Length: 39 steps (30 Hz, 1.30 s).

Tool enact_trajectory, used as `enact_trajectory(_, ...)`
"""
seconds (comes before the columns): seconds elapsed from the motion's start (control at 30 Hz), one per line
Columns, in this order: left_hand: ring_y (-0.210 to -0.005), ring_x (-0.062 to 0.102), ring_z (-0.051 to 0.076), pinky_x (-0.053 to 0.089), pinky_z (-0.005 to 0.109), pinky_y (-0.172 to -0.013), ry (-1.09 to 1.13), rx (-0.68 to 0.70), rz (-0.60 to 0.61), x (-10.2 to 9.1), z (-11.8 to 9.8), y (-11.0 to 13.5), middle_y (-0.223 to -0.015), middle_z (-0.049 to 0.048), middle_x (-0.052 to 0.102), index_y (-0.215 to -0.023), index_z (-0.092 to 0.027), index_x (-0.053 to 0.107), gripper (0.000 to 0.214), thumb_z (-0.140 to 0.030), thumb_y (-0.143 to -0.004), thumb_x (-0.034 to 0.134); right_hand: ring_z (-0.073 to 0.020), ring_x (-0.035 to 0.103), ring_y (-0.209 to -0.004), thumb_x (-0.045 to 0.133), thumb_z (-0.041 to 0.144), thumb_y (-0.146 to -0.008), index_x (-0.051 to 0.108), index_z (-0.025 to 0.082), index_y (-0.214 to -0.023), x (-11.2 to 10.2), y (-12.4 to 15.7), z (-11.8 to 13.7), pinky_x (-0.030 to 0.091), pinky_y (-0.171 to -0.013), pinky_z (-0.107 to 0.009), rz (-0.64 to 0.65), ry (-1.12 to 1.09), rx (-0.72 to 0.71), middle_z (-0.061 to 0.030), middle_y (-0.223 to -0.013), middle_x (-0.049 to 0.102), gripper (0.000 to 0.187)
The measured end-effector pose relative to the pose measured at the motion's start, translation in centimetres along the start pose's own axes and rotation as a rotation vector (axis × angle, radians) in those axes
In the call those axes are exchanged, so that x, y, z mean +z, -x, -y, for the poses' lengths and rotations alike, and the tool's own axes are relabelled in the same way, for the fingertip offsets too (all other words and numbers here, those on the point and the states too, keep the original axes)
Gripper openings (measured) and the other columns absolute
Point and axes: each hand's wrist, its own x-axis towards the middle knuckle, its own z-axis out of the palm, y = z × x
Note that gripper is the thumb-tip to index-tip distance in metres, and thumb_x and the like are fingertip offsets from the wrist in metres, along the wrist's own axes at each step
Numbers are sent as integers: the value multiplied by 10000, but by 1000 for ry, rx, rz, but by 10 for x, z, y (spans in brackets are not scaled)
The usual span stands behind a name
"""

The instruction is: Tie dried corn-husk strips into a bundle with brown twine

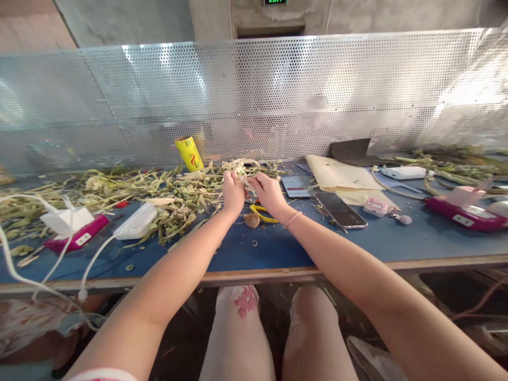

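Note:
Over the middle of the table, my left hand [234, 193] and my right hand [270, 193] meet with fingers closed on a pale, dry-looking flower [243, 173]. The fingers cover much of it, so its full shape is hidden. Just behind and left of my hands lies a heap of dried stems and leaves [190, 193]. Below the hands are a yellow-handled tool [265, 214], its working end hidden, and a small round brown object [251, 220]. A yellow roll [189, 153] leans in the heap at the back.
A perforated metal screen [270, 79] borders the blue table [278, 248]. At right lie a phone [340, 210], brown paper [341, 174], a pink earphone case [376, 207] and a magenta power strip [464, 214]. Another power strip [81, 235], a white adapter [137, 221] and cables are at left.

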Motion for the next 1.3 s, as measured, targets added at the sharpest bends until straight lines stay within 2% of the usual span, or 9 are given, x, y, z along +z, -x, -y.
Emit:
enact_trajectory(0.17,-384,398,88,317,248,-410,-110,101,2,-3,8,-4,-518,-55,354,-774,-222,355,318,-521,-864,295,-82,271,-502,431,381,-814,341,201,-585,0,0,0,258,-518,-216,16,-2,3,71,-478,310,305)
enact_trajectory(0.4,-492,410,108,325,269,-521,-215,287,-19,-4,-5,-1,-559,-31,381,-728,-219,359,344,-535,-856,307,-86,296,-502,436,373,-813,334,198,-536,-4,-7,-6,247,-509,-231,-129,-17,134,57,-477,328,343)
enact_trajectory(0.73,-453,415,115,295,262,-515,-276,333,228,-7,-18,5,-513,-46,417,-774,-228,388,162,-357,-873,391,-92,321,-481,455,375,-793,500,183,-580,-3,-14,-23,246,-490,-234,-179,-148,267,58,-451,344,291)
enact_trajectory(0.83,-454,427,108,309,253,-517,-276,339,244,-9,-20,4,-520,-49,432,-792,-225,396,133,-332,-871,396,-93,318,-481,449,379,-796,498,185,-596,-4,-14,-21,249,-491,-232,-161,-168,269,60,-456,331,283)
enact_trajectory(0.97,-443,439,101,350,244,-524,-268,270,186,-11,-17,4,-500,-57,402,-790,-218,397,153,-344,-876,379,-92,331,-497,449,381,-794,463,188,-595,-8,-10,-10,263,-506,-229,-103,-114,199,55,-479,362,278)
enact_trajectory(1.1,-412,466,103,391,240,-498,-211,135,244,-10,-16,5,-470,-62,415,-807,-215,406,223,-433,-853,402,-89,326,-515,436,373,-801,362,196,-556,-8,-7,-4,262,-518,-228,-70,-74,138,51,-492,363,311)
enact_trajectory(1.17,-394,482,106,407,239,-471,-120,38,267,-8,-20,5,-471,-62,445,-817,-215,407,254,-465,-824,447,-88,320,-522,433,359,-800,351,196,-555,-8,-6,-4,259,-522,-229,-53,-60,112,50,-502,364,305)
enact_trajectory(1.3,-361,490,107,440,251,-431,104,-251,279,-4,-28,6,-449,-61,458,-739,-203,392,270,-440,-796,507,-86,309,-523,414,354,-806,335,199,-564,-8,-6,-5,256,-524,-229,-36,-56,88,51,-511,353,298)
